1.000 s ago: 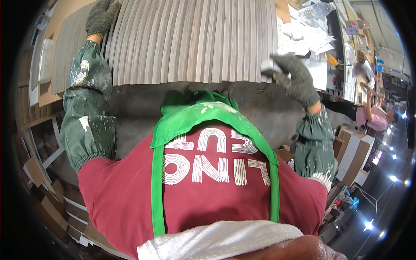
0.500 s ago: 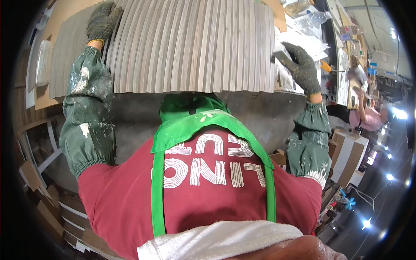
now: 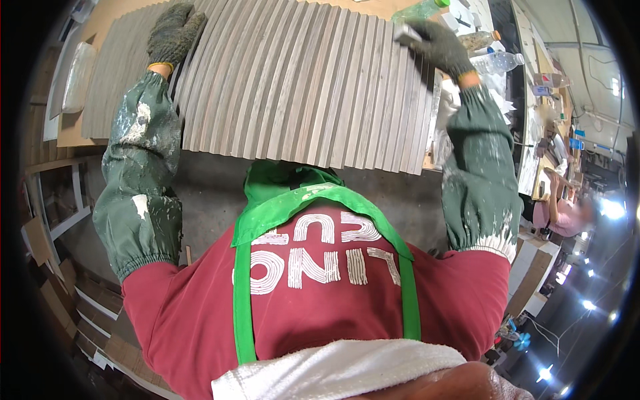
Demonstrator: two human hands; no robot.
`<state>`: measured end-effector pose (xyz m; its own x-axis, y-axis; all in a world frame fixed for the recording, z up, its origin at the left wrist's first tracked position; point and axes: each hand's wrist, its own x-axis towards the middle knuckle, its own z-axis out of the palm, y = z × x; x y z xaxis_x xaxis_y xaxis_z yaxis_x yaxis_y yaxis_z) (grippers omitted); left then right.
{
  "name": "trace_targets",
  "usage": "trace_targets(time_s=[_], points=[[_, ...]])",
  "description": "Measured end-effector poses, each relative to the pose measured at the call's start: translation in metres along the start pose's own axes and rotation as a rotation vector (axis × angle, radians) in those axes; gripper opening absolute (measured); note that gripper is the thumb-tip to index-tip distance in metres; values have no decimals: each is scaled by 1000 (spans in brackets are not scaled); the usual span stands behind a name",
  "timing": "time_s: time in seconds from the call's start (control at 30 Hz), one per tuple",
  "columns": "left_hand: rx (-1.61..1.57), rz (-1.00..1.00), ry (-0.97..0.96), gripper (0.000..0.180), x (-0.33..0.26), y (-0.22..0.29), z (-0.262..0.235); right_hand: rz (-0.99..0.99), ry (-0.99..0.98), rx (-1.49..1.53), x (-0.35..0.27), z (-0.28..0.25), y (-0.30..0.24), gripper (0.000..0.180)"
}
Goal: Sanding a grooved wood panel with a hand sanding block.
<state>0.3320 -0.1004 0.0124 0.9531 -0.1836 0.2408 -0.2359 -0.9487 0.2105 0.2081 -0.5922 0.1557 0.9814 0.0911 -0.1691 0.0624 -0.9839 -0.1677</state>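
Note:
A wide row of grey-brown wooden strips (image 3: 293, 87) lies side by side in front of me. My left hand (image 3: 173, 35), in a dark knit glove, rests on the strips toward the left, fingers lying along them, beside a narrow dark gap in the row. My right hand (image 3: 440, 50), gloved too and slightly blurred, is closed on a small light-grey block (image 3: 407, 35) over the far right end of the strips. Whether the block touches the wood I cannot tell. Stained green oversleeves cover both forearms.
A green bottle (image 3: 420, 10) stands beyond the right hand. Clear plastic bottles (image 3: 497, 63) lie on the right. A plastic-wrapped pack (image 3: 79, 77) sits at the left edge. Another person (image 3: 563, 210) is at a bench far right. Cardboard pieces (image 3: 60, 300) stand lower left.
My right hand has moved away from me and left with the block, from beside the strips to over their far right end. The strips now appear slanted, their right side nearer me.

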Motion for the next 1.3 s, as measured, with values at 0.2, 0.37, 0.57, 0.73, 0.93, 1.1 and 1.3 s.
trace_targets(time_s=[0.2,0.37,0.57,0.73,0.93,1.1,1.3], points=[[9,20,-16,58,3,12,-7,-73,-433,196,-91,-19,-49,56],[-8,44,6,58,9,20,-7,-118,122,44,-53,-2,2,48],[-33,51,4,58,11,19,7,-34,-201,97,-119,-5,-54,50],[7,-7,-42,57,-5,-2,-4,-55,-575,295,-112,-25,-52,58],[-6,109,29,56,14,24,6,189,212,-221,-16,-11,12,58],[58,87,50,56,-1,2,-5,223,98,-341,20,-4,-6,52],[54,94,61,57,-1,3,-5,141,87,-286,13,-15,-16,48]])
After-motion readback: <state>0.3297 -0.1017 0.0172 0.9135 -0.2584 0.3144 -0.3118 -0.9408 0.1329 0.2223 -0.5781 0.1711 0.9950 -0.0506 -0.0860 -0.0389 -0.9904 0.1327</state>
